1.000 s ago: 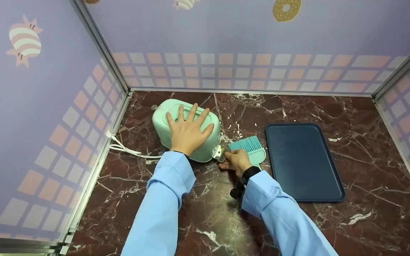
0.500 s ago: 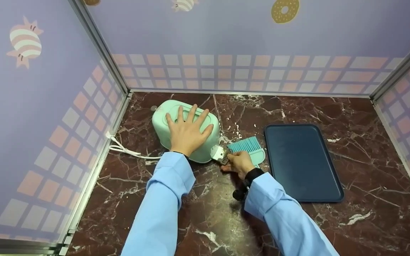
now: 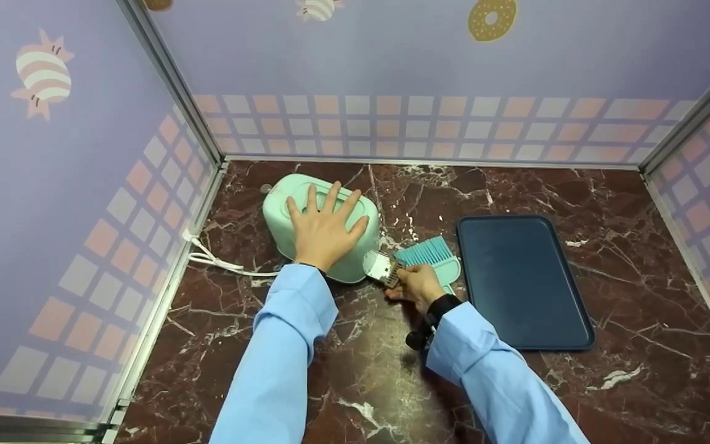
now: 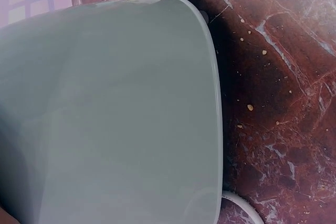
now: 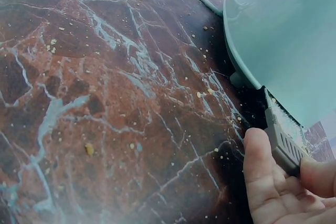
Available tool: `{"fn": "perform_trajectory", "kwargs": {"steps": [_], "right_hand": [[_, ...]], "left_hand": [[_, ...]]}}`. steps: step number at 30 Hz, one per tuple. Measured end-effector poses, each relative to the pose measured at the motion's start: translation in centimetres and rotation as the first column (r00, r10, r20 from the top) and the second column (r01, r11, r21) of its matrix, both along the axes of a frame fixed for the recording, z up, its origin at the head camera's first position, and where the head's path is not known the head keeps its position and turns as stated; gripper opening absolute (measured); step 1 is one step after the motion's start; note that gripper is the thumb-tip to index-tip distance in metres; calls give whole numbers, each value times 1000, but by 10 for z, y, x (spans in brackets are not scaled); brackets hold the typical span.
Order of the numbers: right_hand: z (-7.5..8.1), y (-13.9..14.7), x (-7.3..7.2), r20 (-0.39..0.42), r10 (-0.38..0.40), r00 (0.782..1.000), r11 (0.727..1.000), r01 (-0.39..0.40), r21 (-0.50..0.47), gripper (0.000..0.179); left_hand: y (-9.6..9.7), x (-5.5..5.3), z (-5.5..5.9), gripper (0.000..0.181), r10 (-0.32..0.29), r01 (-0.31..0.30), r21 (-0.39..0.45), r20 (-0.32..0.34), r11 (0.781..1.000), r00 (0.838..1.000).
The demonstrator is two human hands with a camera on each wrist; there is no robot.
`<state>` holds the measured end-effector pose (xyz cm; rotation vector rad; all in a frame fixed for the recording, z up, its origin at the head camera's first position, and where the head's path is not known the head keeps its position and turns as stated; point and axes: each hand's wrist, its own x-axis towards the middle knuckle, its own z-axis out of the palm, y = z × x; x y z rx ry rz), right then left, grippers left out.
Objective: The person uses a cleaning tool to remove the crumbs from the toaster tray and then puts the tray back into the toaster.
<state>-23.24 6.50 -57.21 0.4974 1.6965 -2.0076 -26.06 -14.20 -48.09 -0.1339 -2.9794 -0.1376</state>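
My left grip [image 3: 327, 239] rests wide open on the green box [image 3: 281, 216]. My right grip [image 3: 419, 286] pinches its white tray [image 3: 379, 268], further out now at 4 o'clock.

The right hand [image 5: 286, 195] pinches a ridged grey handle [image 5: 285, 144] at the edge of a pale green casing [image 5: 289, 40], beside a reddish-brown marbled surface [image 5: 110, 156] strewn with yellowish crumbs [image 5: 89, 149].
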Motion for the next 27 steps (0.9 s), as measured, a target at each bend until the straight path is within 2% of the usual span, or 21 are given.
{"fn": "perform_trajectory", "kwargs": {"steps": [13, 22, 27], "right_hand": [[1, 4, 1, 4, -12, 1000, 1000, 12, -16, 12], [4, 12, 3, 34, 3, 999, 999, -4, 33, 32], [5, 15, 6, 30, 1, 1000, 999, -2, 33, 35]], "left_hand": [[0, -1, 1, 65, 1, -1, -6, 7, 1000, 1000], [-1, -1, 0, 65, 2, -2, -11, -1, 1000, 1000], [0, 0, 0, 65, 2, -2, -11, -4, 1000, 1000]]}}
